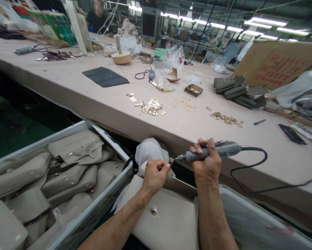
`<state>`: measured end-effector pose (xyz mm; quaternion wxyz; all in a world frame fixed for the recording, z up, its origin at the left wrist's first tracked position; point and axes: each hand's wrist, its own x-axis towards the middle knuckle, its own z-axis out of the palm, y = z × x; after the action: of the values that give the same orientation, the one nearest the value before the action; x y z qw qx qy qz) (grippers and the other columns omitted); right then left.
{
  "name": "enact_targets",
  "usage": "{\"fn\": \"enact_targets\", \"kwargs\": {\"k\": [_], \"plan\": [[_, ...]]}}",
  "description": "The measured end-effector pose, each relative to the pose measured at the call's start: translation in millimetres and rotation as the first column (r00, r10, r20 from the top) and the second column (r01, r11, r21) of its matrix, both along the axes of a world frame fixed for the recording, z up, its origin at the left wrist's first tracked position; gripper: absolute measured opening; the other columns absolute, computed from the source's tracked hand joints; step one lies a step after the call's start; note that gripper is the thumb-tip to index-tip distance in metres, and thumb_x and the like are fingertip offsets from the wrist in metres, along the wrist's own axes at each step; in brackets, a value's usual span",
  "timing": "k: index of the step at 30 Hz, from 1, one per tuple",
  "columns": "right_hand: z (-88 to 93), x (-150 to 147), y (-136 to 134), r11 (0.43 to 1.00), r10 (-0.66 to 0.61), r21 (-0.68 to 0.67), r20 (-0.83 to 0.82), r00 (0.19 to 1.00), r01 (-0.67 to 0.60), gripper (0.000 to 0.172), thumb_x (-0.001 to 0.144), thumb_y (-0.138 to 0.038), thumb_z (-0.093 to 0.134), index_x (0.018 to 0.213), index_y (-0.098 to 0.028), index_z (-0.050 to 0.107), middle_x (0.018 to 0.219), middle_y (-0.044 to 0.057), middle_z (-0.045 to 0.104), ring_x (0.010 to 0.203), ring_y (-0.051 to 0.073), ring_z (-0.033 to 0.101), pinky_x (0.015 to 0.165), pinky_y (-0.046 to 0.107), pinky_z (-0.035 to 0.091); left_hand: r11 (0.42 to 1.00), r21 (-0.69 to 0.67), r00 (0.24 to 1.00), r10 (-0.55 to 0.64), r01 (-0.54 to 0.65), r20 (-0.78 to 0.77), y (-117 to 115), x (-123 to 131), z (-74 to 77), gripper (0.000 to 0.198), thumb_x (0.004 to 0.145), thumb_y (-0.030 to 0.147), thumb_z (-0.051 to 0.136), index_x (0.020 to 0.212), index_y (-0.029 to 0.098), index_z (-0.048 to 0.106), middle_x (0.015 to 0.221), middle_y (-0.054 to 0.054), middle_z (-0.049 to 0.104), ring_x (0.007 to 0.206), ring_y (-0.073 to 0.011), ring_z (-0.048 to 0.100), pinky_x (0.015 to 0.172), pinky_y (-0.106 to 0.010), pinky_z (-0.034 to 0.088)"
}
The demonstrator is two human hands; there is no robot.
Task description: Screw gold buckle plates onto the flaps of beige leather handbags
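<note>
My right hand point(207, 163) is wrapped round a grey corded electric screwdriver point(218, 150), whose tip points left. My left hand point(155, 173) pinches a small gold metal fitting point(170, 160) right at that tip. Both hands hover over a beige handbag point(168, 218) on my lap, which has a small gold clasp point(153, 211) on its flap. The tool's black cable point(252, 170) loops off to the right along the table's front edge.
A metal bin point(67, 180) of beige handbags stands at my left, another metal tray point(254, 222) at my right. On the pink table point(93, 93) lie gold fittings point(150, 107), screws point(184, 103), a small box point(194, 90), a dark panel point(105, 76), dark bags point(236, 92). A person stands far back.
</note>
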<state>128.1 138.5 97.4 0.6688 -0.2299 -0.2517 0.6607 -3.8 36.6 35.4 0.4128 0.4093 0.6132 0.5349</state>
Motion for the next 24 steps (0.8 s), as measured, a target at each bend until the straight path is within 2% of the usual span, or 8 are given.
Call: {"fn": "enact_targets", "kwargs": {"k": [4, 15, 24], "plan": [[0.0, -1.2, -0.4, 1.0, 0.002, -0.006, 0.012, 1.0, -0.002, 0.029, 0.083, -0.03, 0.079, 0.085, -0.016, 0.054, 0.085, 0.0, 0.057, 0.057, 0.006, 0.043, 0.057, 0.024, 0.044, 1.0, 0.001, 1.0, 0.001, -0.001, 0.002, -0.5, -0.6, -1.6, 0.032, 0.086, 0.035, 0.061, 0.064, 0.016, 0.075, 0.055, -0.001, 0.063, 0.05, -0.0109, 0.048, 0.052, -0.024, 0.033], [-6.3, 2.3, 4.5, 0.998, 0.013, -0.067, 0.004, 1.0, -0.012, 0.035, 0.078, -0.032, 0.083, 0.084, -0.016, 0.053, 0.085, -0.001, 0.058, 0.056, 0.005, 0.044, 0.057, 0.023, 0.044, 1.0, 0.024, 1.0, -0.01, 0.01, 0.0, -3.0, 1.0, 0.5, 0.031, 0.087, 0.033, 0.06, 0.066, 0.016, 0.074, 0.061, -0.001, 0.068, 0.054, -0.0127, 0.055, 0.056, -0.024, 0.039], [-9.0, 4.2, 6.9, 0.996, 0.005, -0.09, -0.015, 1.0, -0.006, 0.038, 0.076, -0.03, 0.086, 0.085, -0.016, 0.052, 0.084, -0.002, 0.057, 0.056, 0.005, 0.044, 0.057, 0.023, 0.044, 1.0, 0.021, 1.0, -0.011, 0.012, -0.006, -3.2, 1.9, -1.1, 0.032, 0.088, 0.034, 0.061, 0.066, 0.015, 0.074, 0.061, -0.002, 0.068, 0.055, -0.0129, 0.055, 0.056, -0.024, 0.038]]}}
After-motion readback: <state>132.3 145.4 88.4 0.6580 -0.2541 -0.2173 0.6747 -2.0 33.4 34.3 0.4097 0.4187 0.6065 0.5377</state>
